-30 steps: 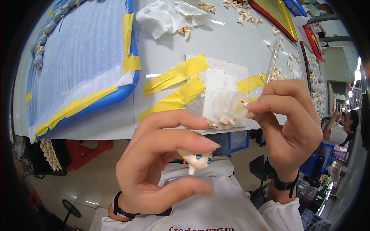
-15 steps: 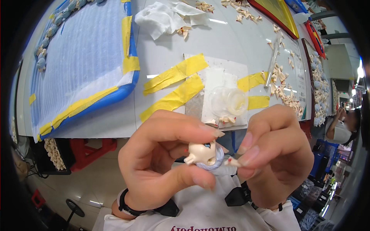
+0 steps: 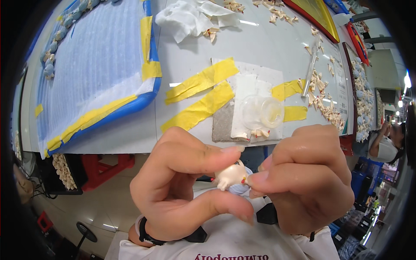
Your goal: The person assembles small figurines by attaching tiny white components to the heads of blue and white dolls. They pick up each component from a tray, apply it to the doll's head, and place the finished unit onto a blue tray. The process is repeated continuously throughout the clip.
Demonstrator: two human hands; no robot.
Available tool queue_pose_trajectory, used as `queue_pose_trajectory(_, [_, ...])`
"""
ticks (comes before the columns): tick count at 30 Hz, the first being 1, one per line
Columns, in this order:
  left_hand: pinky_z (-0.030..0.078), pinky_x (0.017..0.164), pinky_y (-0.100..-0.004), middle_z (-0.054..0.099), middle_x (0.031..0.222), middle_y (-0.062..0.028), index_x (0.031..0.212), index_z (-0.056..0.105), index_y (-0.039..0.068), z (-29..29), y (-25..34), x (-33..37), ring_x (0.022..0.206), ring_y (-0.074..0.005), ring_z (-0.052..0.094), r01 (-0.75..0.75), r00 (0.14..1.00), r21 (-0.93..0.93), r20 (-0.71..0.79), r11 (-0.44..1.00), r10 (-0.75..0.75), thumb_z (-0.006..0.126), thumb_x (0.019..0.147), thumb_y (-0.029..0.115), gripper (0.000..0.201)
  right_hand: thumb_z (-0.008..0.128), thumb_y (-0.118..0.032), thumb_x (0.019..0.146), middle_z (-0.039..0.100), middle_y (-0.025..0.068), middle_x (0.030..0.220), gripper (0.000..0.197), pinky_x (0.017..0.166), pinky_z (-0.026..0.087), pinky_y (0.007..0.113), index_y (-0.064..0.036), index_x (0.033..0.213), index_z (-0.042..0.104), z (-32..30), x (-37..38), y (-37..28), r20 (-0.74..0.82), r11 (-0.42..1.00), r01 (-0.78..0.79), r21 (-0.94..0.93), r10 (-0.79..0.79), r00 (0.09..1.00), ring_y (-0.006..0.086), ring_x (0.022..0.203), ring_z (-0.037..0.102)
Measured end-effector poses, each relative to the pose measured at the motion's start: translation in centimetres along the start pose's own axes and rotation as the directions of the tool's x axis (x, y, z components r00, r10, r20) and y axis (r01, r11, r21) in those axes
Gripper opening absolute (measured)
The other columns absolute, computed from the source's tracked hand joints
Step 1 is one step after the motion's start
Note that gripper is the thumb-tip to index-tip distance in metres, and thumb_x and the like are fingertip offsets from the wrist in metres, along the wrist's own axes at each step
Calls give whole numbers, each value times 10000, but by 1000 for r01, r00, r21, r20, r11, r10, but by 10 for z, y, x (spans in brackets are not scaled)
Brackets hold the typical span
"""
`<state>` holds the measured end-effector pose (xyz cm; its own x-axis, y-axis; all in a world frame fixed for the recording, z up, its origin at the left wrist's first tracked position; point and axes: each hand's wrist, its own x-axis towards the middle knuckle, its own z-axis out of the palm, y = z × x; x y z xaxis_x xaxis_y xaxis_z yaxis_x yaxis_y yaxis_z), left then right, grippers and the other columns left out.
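My left hand (image 3: 171,186) is closed round a small cream doll head (image 3: 229,177) with bluish-lavender hair, held between thumb and fingers just off the table's near edge. A painted eye shows partly beneath a fingertip. In a pinch, my right hand (image 3: 310,177) has a tiny cream piece with a red mark (image 3: 244,180), pressed to the side of the head beside the hair. Its fingertips hide most of that piece. Beyond my hands a clear round plastic dish (image 3: 277,113) stands on white paper, and a few red-tipped cream pieces (image 3: 261,133) lie at its near side.
At the left is a blue-rimmed tray (image 3: 145,97) lined with pale foam, bluish parts along its far edge. Yellow tape (image 3: 197,108) holds down a board. Many cream pieces (image 3: 327,110) lie at the right near a clear rod (image 3: 311,71). A co-worker (image 3: 387,145) is farther right.
My right hand has moved left, bringing the small piece from beside the doll head into contact with it. My left hand has turned the head slightly, so less of the eye shows.
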<state>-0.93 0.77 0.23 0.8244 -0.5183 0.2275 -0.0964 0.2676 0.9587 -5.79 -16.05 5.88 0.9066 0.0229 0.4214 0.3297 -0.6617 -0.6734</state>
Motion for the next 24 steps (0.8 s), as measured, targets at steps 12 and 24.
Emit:
queue_pose_trajectory(12, [431, 630, -217, 534, 854, -104, 1026, 534, -62, 10, -1, 1, 710, -136, 563, -174, 984, 213, -11, 961, 181, 812, 667, 268, 561, 642, 96, 588, 578, 61, 716, 243, 559, 375, 260, -71, 761, 612, 3, -7, 6, -89, 1000, 2, 2, -2, 996, 153, 606, 501])
queue_pose_trajectory(24, [440, 647, -225, 535, 873, -124, 1026, 528, -71, 17, 1, -1, 723, -141, 570, -168, 984, 176, -34, 970, 176, 788, 713, 222, 502, 621, 73, 628, 573, 60, 712, 201, 535, 356, 260, -70, 768, 600, 2, -11, 5, -90, 999, 31, -13, -32, 995, 146, 580, 487])
